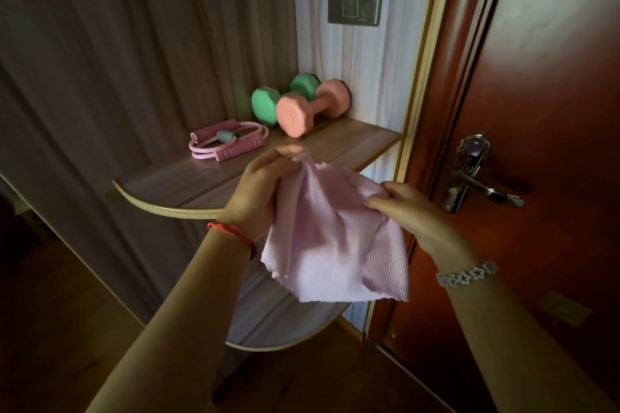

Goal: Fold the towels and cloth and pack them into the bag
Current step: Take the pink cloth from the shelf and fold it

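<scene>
A small pale pink ribbed cloth (330, 238) hangs in the air in front of a curved wooden shelf (188, 184). My left hand (258, 191) pinches one top corner of the cloth between thumb and fingertips. My right hand (407, 208) grips the other top edge, bunching it. The cloth droops loosely between both hands, its lower edge hanging free. No bag is in view.
On the shelf lie a pink dumbbell (312, 107), a green dumbbell (268, 104) and a pink resistance band (228, 141). A lower shelf (268, 329) sits below. A red-brown door (536, 111) with a metal handle (483, 184) stands at the right.
</scene>
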